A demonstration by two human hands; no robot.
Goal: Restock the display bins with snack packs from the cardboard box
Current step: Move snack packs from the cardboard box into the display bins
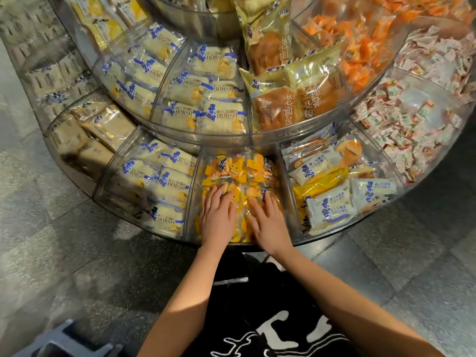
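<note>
1. The cardboard box is not in view. Only a grey frame (61,340) shows by your feet.
2. Your left hand (217,220) and right hand (269,226) lie flat side by side with fingers straight, pressing on the yellow snack packs (239,171). Neither hand grips anything.
3. Those packs fill the front bin (193,197) almost to its rim. I judge this bin nearly done, with only settling to finish.
4. The white packs (164,186) alongside and the upper tier (206,99) look well stocked, so little restocking appears outstanding.

both hands (243,220) on snack packs (240,173) in front bin (288,202)
</note>
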